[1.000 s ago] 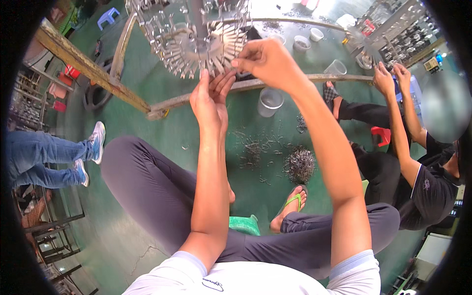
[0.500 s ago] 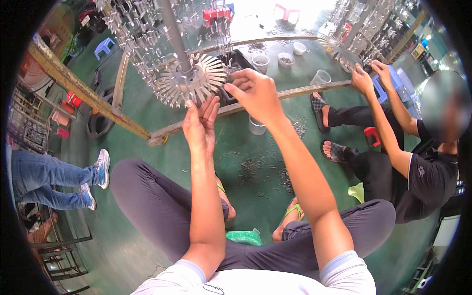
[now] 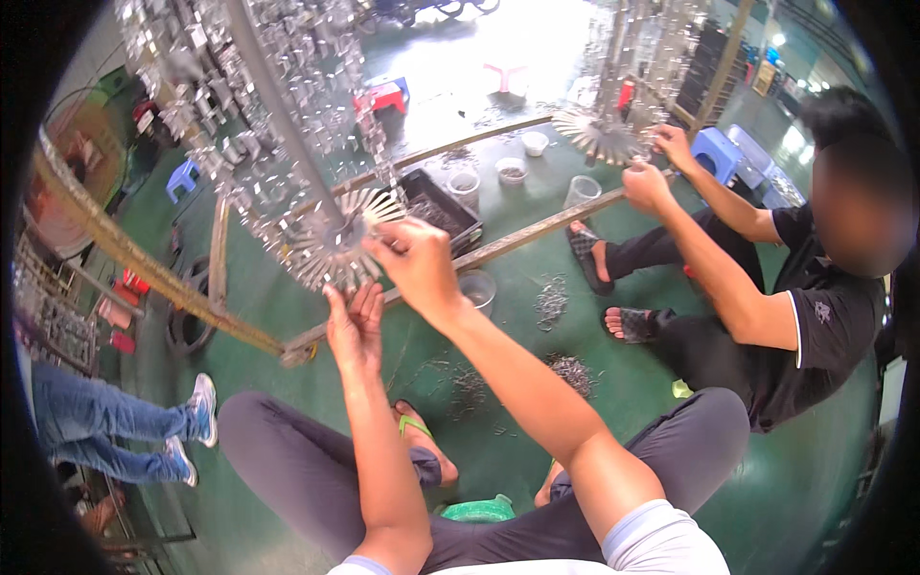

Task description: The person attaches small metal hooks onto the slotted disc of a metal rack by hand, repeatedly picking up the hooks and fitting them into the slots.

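In front of me a round metal rack (image 3: 347, 230) with many flat radial fins hangs tilted at the lower end of a grey rod (image 3: 287, 125). Small shiny metal pieces (image 3: 206, 115) dangle in strings around the rod. My left hand (image 3: 356, 331) is cupped palm up just below the rack's near edge, thumb and fingers apart. At the rack's right edge my right hand (image 3: 422, 268) has thumb and fingers pinched together by the fins. Whatever lies between those fingertips is too small to make out.
A wooden rail (image 3: 537, 225) crosses beyond my hands. Behind it stand a black tray (image 3: 471, 230) of small parts and several plastic tubs. Loose metal pieces (image 3: 572, 374) lie on the green floor. At the right, a co-worker's hands (image 3: 656, 172) work at a second finned rack (image 3: 599, 134).
The view has shifted, with the rack now lower and further left. My right hand has come in against the fins, while my left stays below the near edge.
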The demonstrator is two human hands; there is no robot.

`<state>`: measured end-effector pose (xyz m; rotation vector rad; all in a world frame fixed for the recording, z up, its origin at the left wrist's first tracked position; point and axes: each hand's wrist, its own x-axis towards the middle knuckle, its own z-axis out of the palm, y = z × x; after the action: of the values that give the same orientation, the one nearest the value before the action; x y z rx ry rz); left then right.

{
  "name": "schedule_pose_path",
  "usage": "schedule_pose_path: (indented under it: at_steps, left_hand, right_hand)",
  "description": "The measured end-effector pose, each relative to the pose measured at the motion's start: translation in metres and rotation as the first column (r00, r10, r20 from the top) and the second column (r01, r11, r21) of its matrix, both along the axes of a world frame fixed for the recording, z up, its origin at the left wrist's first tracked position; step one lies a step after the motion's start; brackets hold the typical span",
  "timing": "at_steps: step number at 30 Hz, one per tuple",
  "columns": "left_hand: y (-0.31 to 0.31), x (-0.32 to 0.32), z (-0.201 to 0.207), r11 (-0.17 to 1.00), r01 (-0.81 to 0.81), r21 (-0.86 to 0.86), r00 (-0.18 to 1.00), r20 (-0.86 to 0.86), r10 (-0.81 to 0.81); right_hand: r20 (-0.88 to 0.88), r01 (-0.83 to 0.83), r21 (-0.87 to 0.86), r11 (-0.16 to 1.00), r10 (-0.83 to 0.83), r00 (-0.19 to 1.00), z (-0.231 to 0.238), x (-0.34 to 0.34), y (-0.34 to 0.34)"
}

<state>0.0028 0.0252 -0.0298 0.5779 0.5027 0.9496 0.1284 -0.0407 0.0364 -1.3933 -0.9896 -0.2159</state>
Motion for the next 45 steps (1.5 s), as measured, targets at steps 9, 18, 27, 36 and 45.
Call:
schedule_pose_path:
  at_steps: [9, 18, 27, 36, 45]
  left_hand:
    - [0.003, -0.010, -0.003, 0.997, 0.070, -0.044, 0.991, 0.116, -0.065]
    - [-0.049, 0.024, 0.028, 0.796, -0.308, 0.521, 0.880, -0.163, 0.447]
    - [-0.051, 0.034, 0.071, 0.515, -0.032, 0.857, 0.810, -0.280, 0.516]
    - [-0.038, 0.025, 0.085, 0.480, 0.081, 0.874, 0.800, -0.344, 0.491]
    - [-0.046, 0.024, 0.073, 0.580, 0.072, 0.811, 0.833, -0.369, 0.412]
  right_hand:
    - [-0.020, -0.079, 0.079, 0.994, 0.081, 0.996, -0.008, -0.009, -0.006]
    - [0.068, -0.088, 0.102, 0.991, 0.081, 0.994, -0.006, -0.008, -0.024]
    - [0.015, -0.061, 0.006, 0.998, 0.061, 0.998, -0.005, -0.008, -0.042]
    - [0.038, -0.164, -0.094, 0.982, 0.168, 0.985, 0.005, 0.005, -0.047]
    - [-0.176, -0.139, 0.008, 0.990, 0.139, 0.975, -0.001, -0.007, -0.042]
